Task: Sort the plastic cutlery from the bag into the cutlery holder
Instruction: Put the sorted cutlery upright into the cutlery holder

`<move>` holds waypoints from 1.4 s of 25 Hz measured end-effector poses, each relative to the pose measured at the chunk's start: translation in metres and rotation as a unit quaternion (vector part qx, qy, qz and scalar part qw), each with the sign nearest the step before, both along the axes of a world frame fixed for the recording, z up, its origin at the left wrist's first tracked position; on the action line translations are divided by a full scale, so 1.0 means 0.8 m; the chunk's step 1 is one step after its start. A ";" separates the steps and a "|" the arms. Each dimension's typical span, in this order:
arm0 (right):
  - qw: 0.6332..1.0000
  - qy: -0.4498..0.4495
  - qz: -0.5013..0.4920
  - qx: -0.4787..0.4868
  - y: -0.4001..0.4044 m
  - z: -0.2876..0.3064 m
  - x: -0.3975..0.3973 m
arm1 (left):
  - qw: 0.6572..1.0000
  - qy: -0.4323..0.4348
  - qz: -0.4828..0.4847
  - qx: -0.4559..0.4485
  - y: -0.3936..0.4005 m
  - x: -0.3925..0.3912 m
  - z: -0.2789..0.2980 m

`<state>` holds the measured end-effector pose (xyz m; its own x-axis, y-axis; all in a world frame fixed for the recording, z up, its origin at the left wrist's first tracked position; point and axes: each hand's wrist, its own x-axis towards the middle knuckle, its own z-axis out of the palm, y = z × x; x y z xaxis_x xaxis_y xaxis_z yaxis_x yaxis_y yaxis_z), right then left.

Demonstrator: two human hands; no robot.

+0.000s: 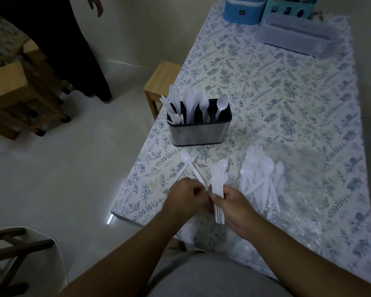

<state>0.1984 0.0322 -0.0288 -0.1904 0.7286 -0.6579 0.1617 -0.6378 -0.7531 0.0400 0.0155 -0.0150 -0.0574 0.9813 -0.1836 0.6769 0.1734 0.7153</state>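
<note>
The right hand (234, 207) is closed around a nested stack of white spoons (220, 181), bowls fanned out toward the cutlery holder (198, 125), handles running back under the palm. The left hand (187, 197) is curled with its fingertips pinched against the stack's handles; whether it grips a separate piece I cannot tell. The stack is probably being squared up before going into the holder, and the likely trouble is slippage: smooth, light handles held only at one end could splay or slide out if the grip eases. The holder stands near the counter's left edge, already crowded with knives, forks and one spoon (221, 103), so a whole bundle pushed in could jam or land in the wrong compartment. A loose spoon (190, 166) crossing a fork (191, 158) lies just ahead of the left hand and could be swept toward the edge. The bag (298, 168) with the unsorted pile (261, 179) sits to the right.
</note>
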 end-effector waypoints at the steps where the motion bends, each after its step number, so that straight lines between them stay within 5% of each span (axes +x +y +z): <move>1: 1.000 -0.011 -0.001 0.002 0.001 0.001 0.002 | 0.998 0.027 0.049 0.012 0.003 -0.011 -0.004; 4: 0.999 0.019 -0.032 -0.021 -0.001 0.005 0.005 | 0.984 0.104 0.142 0.002 0.011 -0.046 -0.022; 10: 1.000 0.008 -0.026 -0.011 0.002 0.008 0.000 | 0.987 0.125 0.058 -0.078 0.021 -0.033 -0.018; 13: 0.998 -0.026 -0.051 0.007 0.007 0.005 0.003 | 0.959 -0.145 0.179 -0.164 0.010 -0.008 -0.007; 16: 0.997 -0.025 -0.074 0.000 0.010 0.002 0.007 | 0.784 -0.519 0.218 -0.263 -0.002 0.016 0.005; 18: 0.997 -0.012 -0.076 -0.011 0.010 0.001 0.009 | 0.733 -0.589 0.203 -0.272 -0.007 0.026 0.007; 19: 0.997 0.000 -0.078 -0.014 0.008 0.002 0.009 | 0.740 -0.585 0.199 -0.267 -0.009 0.031 0.007; 24: 0.993 0.090 -0.078 -0.019 0.005 0.011 0.009 | 0.878 -0.416 0.161 -0.176 -0.015 0.041 0.002; 28: 0.998 0.035 -0.050 0.018 0.003 0.010 0.007 | 0.949 -0.276 0.113 -0.106 -0.013 0.041 0.002; 31: 0.998 0.000 -0.026 0.049 0.002 0.013 0.011 | 0.976 -0.175 0.088 -0.090 -0.006 0.041 0.011; 35: 0.998 -0.016 0.005 0.062 0.004 0.024 0.009 | 0.977 -0.161 0.133 -0.038 0.022 0.040 0.028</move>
